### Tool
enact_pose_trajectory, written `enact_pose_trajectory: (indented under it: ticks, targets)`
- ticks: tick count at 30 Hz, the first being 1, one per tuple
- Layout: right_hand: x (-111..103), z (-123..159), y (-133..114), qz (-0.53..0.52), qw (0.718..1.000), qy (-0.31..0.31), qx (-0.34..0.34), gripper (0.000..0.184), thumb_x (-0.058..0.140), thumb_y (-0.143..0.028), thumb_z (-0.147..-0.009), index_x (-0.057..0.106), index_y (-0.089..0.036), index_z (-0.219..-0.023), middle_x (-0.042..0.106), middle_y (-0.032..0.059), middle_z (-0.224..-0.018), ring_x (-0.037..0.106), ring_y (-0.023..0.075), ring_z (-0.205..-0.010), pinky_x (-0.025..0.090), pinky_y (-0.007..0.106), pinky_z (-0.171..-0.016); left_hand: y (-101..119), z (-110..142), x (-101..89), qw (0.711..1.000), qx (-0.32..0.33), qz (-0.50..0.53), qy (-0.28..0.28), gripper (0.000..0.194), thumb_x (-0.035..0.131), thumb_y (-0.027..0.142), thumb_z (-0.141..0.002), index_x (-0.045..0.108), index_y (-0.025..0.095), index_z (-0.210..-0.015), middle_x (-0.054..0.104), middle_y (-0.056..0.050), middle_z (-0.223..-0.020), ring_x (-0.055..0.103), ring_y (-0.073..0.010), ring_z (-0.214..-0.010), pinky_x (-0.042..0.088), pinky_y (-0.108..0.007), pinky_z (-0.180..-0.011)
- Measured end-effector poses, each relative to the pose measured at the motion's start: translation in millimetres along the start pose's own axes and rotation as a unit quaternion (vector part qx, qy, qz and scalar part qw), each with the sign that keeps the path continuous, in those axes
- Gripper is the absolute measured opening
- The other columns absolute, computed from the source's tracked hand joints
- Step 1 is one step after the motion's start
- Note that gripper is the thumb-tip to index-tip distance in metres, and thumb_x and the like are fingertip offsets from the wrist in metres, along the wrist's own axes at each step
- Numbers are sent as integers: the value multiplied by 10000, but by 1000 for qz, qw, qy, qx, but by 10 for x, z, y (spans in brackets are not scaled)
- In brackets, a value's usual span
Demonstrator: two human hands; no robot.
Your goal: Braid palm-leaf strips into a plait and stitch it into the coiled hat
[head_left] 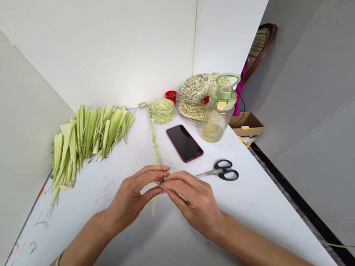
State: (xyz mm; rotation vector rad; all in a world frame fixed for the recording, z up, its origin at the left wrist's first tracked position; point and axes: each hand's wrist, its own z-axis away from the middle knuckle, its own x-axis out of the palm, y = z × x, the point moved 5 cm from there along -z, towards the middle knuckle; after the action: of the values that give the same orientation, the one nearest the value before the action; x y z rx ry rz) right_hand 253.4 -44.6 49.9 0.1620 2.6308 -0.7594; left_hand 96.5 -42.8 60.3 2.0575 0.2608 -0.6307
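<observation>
Pinching braid (153, 147): left hand (130, 200), right hand (194, 204)

Dry, matt plant fibre beside shiny plastic and metal

The plaited strip (153, 147) at centre and the leaves (91, 137) at left look rough and matt; the phone (184, 143) has glossy black glass; the bottle (215, 128) is clear plastic; the scissors (217, 170) have metal blades and shiny black plastic handles.
</observation>
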Motion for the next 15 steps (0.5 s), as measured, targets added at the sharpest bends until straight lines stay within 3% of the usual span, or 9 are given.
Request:
enact_pose_trajectory:
  ticks: [3, 7, 10, 15]
  targets:
    - [48, 14, 20, -43, 998, -9, 38, 141, 507, -112, -982, 627, -185, -979, 672, 51, -899, 639, 149, -854, 549, 276, -781, 63, 63, 35, 997, 42, -56, 21, 203, 655, 72, -878, 710, 191, -1033, 746, -97, -1115, 693, -184, -1072, 567, -295, -939]
    - [47, -7, 29, -49, 998, -16, 41, 295, 439, -87, -995, 600, -207, -1211, 664, 74, -1031, 632, 159, -953, 540, 300, -841, 90, 98, -7, 994, 42, -78, 56, 190, 651, 65, -877, 701, 191, -1011, 729, -87, -1132, 702, -170, -1031, 561, -283, -940]
    - [49, -59, 72, -77, 993, -39, 84, 406, 393, -89, -1000, 563, -250, -1332, 602, 82, -1097, 603, 163, -1000, 533, 327, -869, 84, 112, -24, 995, 44, -73, 42, 201, 645, 56, -880, 706, 195, -1013, 708, -73, -1095, 693, -157, -997, 564, -262, -896]
    - [115, -138, 109, -158, 968, -139, 134, 339, 429, -114, -1000, 670, -252, -1194, 552, 77, -1138, 586, 155, -1030, 517, 316, -872, 27, 175, -9, 998, 34, -49, 2, 225, 638, 42, -879, 714, 216, -1001, 613, -45, -990, 655, -145, -900, 562, -253, -768]
